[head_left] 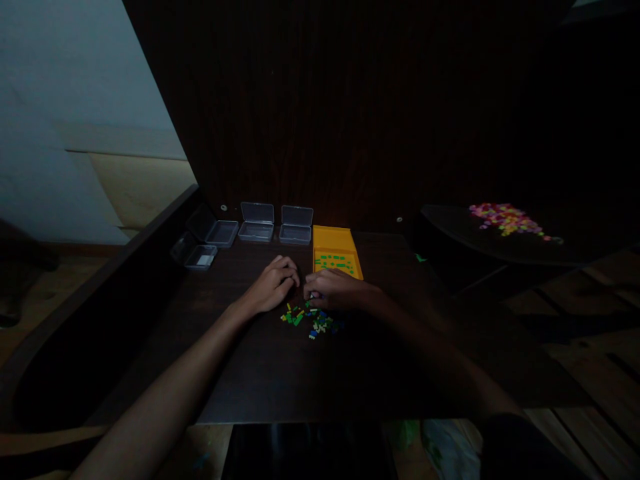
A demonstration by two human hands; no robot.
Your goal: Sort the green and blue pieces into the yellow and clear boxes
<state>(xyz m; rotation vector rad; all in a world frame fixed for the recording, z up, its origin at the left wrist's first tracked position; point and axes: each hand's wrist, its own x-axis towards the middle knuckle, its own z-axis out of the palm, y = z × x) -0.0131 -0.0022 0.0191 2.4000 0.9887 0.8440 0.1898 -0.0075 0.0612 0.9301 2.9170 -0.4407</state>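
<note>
Small building bricks [320, 323] in green, yellow, blue and white lie in a loose pile on the dark tabletop. At the pile's far left edge is my left hand [274, 285], its fingers curled in and the thumb close to them; whatever they may hold is hidden. My right hand [333, 289] is bent closed over the far side of the pile. A tiny pale piece shows by its fingertips, too dim to name. Just beyond this hand stands an open yellow box [333, 239], with several green bricks [330, 258] spread inside; the hand covers its near left part.
Open clear plastic cases [257, 231] stand along the back and left of the table [260, 393]. One case [203, 257] has a white label. A dark panel rises behind. Colourful small pieces [507, 219] lie heaped on a dark surface at right.
</note>
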